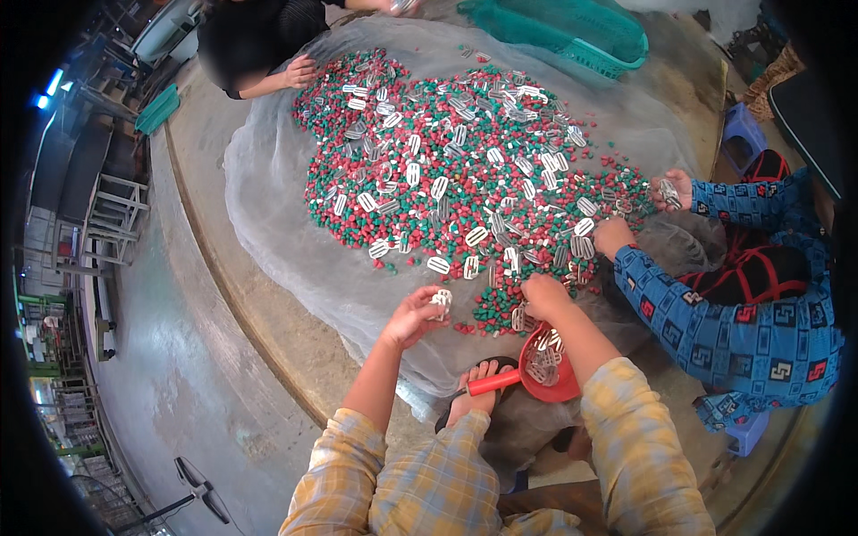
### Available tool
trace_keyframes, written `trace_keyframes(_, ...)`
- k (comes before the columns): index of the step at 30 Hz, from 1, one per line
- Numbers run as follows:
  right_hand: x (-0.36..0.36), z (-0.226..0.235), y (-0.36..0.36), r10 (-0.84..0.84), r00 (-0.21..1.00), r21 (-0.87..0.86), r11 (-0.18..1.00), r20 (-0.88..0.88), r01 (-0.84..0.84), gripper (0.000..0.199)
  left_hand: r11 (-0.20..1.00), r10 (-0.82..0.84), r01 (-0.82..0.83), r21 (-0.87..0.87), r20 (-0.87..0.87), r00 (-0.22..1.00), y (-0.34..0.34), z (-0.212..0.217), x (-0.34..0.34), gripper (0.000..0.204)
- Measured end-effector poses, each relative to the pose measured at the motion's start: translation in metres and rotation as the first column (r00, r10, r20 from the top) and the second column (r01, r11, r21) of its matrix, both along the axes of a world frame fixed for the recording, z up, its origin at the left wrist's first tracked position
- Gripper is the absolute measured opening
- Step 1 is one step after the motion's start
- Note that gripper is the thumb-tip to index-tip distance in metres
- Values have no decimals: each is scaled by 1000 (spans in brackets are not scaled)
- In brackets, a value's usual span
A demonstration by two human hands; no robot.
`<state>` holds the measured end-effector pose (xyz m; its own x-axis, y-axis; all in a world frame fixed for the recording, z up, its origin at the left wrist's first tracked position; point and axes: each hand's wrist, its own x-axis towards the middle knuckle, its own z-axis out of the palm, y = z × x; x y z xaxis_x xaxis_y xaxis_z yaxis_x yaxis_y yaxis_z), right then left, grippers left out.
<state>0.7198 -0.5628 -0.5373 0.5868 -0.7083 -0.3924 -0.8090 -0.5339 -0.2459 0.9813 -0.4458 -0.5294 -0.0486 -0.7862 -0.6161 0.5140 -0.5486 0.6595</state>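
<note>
The person's left hand (413, 314) is closed on a small bunch of white metal buckles (441, 299), held just above the near edge of the heap of red and green pellets (465, 161). The right hand (543, 295) rests fingers-down on the heap's near rim, curled over the pellets; whether it pinches a buckle cannot be told. The step in hand looks like picking buckles out of the pellets. The red scoop (545, 366), already holding buckles, lies just below the right hand, beside a sandalled foot (478, 393).

Judged from this, the next move calls for a short carry from the heap's rim down to the scoop. The heap lies on a pale mesh sheet (268, 205) over a round floor platform. At the heap's right side a co-worker's hands (617, 234) in blue patterned sleeves crowd close; the left side of the sheet offers freer room.
</note>
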Motion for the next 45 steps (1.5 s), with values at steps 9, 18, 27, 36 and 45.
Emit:
trace_keyframes(9, -1, -10, 4, -337, 928, 296, 913, 160, 281, 18, 975, -193, 152, 160, 952, 238, -12, -36, -17, 57)
trace_keyframes(18, 24, 27, 21, -54, 972, 232, 967, -228, 108, 47, 994, -43, 97, -45, 658, 752, -10, -21, -24, 30)
trace_keyframes(27, 11, 17, 10, -452, 890, 333, 851, 67, 407, 26, 999, -37, 38, -18, 24, 999, -22, 26, -55, 19)
trace_keyframes(36, -45, 74, -10, -788, 611, 949, 244, 74, 200, 21, 996, -89, 81, -42, -275, 957, -25, 30, -67, 37)
trace_keyframes(45, -62, 95, 26, -311, 939, 912, 324, -148, 251, 38, 892, -441, 398, -216, -216, 871, -12, 45, -96, 35)
